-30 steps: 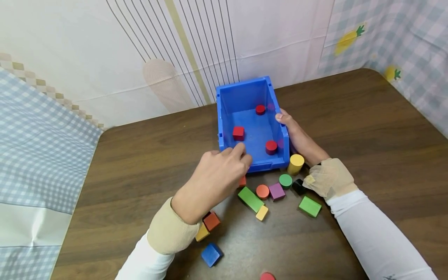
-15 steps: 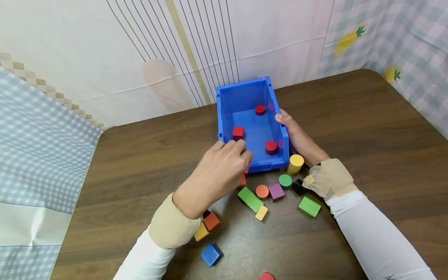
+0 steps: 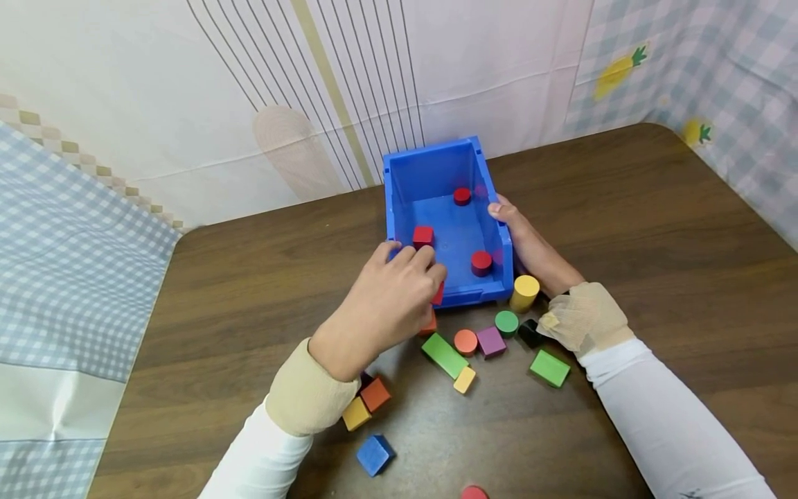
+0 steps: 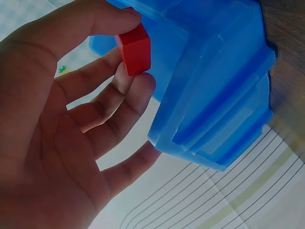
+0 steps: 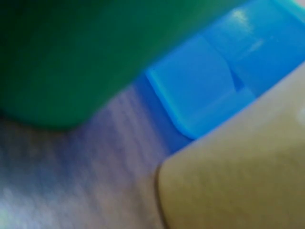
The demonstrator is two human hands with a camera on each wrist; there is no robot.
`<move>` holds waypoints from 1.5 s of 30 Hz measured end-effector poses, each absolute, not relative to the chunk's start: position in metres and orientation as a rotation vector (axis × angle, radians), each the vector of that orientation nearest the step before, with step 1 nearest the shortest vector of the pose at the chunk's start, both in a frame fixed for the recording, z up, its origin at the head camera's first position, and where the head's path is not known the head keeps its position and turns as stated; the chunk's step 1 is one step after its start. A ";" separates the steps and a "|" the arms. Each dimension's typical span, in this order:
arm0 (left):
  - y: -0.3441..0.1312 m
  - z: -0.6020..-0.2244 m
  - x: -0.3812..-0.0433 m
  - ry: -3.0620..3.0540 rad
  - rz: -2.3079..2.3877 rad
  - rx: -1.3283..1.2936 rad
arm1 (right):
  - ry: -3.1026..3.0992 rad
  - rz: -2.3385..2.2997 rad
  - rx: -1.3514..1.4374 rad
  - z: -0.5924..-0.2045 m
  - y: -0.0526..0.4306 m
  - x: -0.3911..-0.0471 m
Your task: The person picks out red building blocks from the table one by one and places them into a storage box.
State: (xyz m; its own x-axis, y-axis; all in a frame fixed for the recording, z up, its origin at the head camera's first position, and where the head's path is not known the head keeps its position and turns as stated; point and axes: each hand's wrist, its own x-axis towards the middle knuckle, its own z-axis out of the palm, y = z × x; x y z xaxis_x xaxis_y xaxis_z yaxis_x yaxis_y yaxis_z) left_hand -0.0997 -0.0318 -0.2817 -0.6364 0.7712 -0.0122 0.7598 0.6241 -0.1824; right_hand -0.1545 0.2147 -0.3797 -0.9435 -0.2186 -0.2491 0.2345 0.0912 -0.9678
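Note:
Between thumb and fingertips, my left hand (image 3: 389, 294) pinches a small red block (image 4: 137, 50), held over the front left edge of the blue bin (image 3: 445, 299). Most of that block is hidden behind the fingers in the head view. My right hand (image 3: 530, 242) grips the bin's right wall, its thumb over the rim. Inside the bin lie a red cube (image 3: 423, 236) and two red discs, one near the front (image 3: 481, 263) and another at the back (image 3: 462, 197). In the right wrist view a green piece and a yellow cylinder (image 5: 238, 176) loom close and blurred.
In front of the bin are a yellow cylinder (image 3: 525, 292), a green disc (image 3: 506, 324), a purple block (image 3: 491, 342), an orange disc (image 3: 465, 342) and green blocks. A blue cube (image 3: 375, 454) and a yellow block (image 3: 357, 414) lie nearer, by the left forearm. Patterned cloth hangs behind the table.
The left hand has shifted slightly up and left at the bin's front edge, bringing the red block into view beside its fingers. The right hand keeps its hold on the bin.

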 end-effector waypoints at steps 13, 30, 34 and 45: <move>-0.032 -0.284 -0.114 -2.735 0.257 -1.293 | 2.031 -1.930 0.020 -0.379 0.214 -0.154; -0.028 -0.289 -0.129 -2.811 0.224 -1.304 | 2.044 -1.911 0.016 -0.378 0.215 -0.153; -0.026 -0.291 -0.132 -2.826 0.191 -1.302 | 2.035 -1.925 0.016 -0.379 0.215 -0.154; -0.019 -0.297 -0.140 -2.847 0.152 -1.303 | 2.013 -1.985 -0.007 -0.382 0.214 -0.157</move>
State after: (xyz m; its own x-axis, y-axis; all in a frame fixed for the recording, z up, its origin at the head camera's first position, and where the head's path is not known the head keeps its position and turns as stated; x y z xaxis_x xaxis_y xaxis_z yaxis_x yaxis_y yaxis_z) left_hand -0.1397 -0.0190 -0.2972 -0.6544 0.7553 -0.0345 0.7547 0.6497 -0.0907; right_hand -0.1566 0.2138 -0.3818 -0.9510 -0.2204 -0.2167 0.2136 0.0381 -0.9762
